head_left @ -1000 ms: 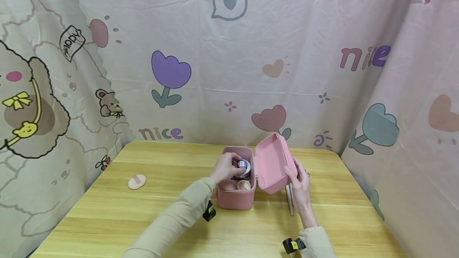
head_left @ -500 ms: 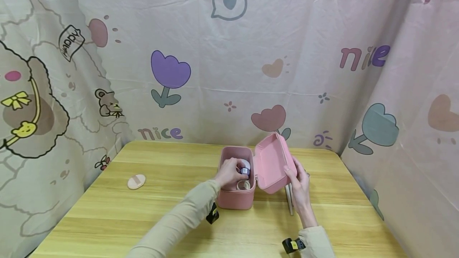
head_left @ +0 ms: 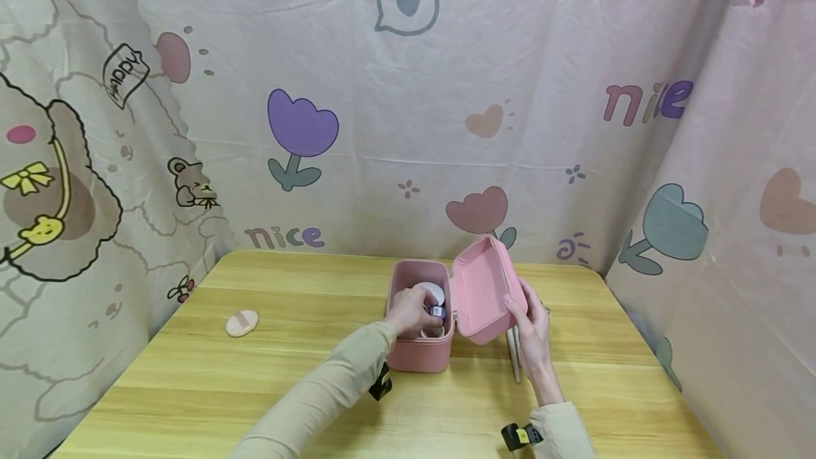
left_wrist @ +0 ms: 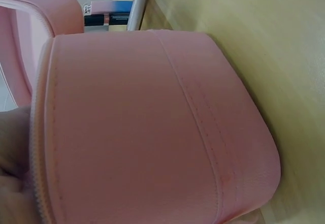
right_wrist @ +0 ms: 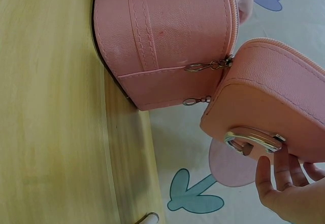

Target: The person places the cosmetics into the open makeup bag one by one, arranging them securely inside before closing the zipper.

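A pink zippered cosmetic case [head_left: 417, 358] stands on the table with its lid [head_left: 483, 292] swung out to the right. Inside it, my left hand [head_left: 410, 312] holds a small purple item with a white label [head_left: 437, 312]; its exact kind is unclear. A white round piece [head_left: 433, 292] lies just behind those fingers, and the hand partly covers a small round container [head_left: 433, 332] in front. My right hand [head_left: 533, 324] grips the lid by its outer edge, thumb on the rim. In the right wrist view, its fingers [right_wrist: 282, 169] are at the lid's handle [right_wrist: 254, 138].
A pale oval powder puff [head_left: 242, 323] lies at the table's left. Thin pale sticks [head_left: 514, 356] lie under the lid, right of the case. In the left wrist view, a pink-and-blue item [left_wrist: 112, 7] and a dark one [left_wrist: 119, 19] show beyond the case. A printed curtain [head_left: 382, 126] hangs behind.
My left hand has moved toward the near end of the case with the purple item, partly covering the small round container. My right hand and the lid have stayed still.
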Tool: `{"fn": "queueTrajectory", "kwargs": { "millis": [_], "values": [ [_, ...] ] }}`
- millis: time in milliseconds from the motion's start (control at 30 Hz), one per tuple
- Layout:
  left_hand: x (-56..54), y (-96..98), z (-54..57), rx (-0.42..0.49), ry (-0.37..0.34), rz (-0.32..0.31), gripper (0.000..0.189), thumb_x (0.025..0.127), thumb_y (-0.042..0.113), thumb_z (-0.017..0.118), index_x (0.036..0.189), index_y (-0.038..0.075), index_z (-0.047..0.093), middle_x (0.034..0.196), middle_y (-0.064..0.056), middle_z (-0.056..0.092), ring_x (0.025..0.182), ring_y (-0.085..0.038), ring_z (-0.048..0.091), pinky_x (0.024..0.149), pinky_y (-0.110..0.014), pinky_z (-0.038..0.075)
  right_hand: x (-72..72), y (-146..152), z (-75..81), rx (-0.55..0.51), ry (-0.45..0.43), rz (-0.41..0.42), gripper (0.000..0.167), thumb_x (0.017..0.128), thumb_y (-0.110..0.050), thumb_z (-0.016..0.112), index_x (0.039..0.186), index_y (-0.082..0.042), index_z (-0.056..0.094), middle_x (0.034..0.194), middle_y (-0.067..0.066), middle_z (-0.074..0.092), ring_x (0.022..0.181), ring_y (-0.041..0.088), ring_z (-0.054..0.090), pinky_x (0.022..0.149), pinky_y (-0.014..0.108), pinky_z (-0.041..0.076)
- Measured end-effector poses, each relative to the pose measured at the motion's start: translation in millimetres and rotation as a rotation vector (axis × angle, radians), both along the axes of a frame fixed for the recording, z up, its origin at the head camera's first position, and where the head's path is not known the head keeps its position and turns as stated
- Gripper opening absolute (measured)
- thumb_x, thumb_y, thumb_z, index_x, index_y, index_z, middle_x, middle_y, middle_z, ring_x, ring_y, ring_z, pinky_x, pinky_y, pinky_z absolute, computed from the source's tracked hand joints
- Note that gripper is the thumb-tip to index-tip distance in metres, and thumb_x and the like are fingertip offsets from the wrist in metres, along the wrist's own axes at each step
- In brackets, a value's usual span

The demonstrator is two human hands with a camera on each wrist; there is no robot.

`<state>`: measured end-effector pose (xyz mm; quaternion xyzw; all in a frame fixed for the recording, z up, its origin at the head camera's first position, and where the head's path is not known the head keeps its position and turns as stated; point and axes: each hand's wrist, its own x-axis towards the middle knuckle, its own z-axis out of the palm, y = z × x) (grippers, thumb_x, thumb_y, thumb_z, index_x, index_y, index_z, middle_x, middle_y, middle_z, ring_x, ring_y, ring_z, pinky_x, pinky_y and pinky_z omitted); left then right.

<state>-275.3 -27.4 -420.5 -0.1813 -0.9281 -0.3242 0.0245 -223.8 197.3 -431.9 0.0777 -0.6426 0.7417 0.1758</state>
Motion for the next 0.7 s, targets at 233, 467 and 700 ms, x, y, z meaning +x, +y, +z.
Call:
{"fn": "queueTrajectory", "kwargs": {
  "millis": [233,467,700],
  "values": [
    [-3.7,0.4,-4.2,-0.01,0.034,0.008,0.031,0.074,0.018,0.086,0.099,0.003,0.075,0.097,-0.007,0.077,0.087,-0.022,0.068,0.081,-0.034,0.052,0.3,-0.1,0.8,-0.004,0.004,0.0,0.053,0.101,-0.006,0.049,0.152,0.004,0.035,0.137,0.005,0.05,0.114,0.004,0.058,0.095,0.015,0.053],
    [-1.7,0.0,0.0,0.051,-0.006,0.003,0.03,0.076,0.015,0.085,0.1,0.0,0.075,0.099,-0.013,0.076,0.091,-0.026,0.069,0.084,-0.034,0.053,0.3,-0.2,1.3,-0.003,0.004,0.001,0.053,0.101,-0.007,0.049,0.152,0.004,0.035,0.139,0.008,0.048,0.114,0.004,0.058,0.094,0.014,0.052],
    [0.0,-3.5,0.9,0.12,0.017,-0.038,0.031,0.074,0.012,0.086,0.097,-0.004,0.073,0.097,-0.019,0.076,0.087,-0.027,0.071,0.078,-0.028,0.055,0.0,-0.4,0.6,0.006,-0.009,-0.02,0.053,0.101,-0.008,0.05,0.151,0.002,0.037,0.138,0.005,0.05,0.116,0.004,0.057,0.095,0.013,0.051]
  ]
}}
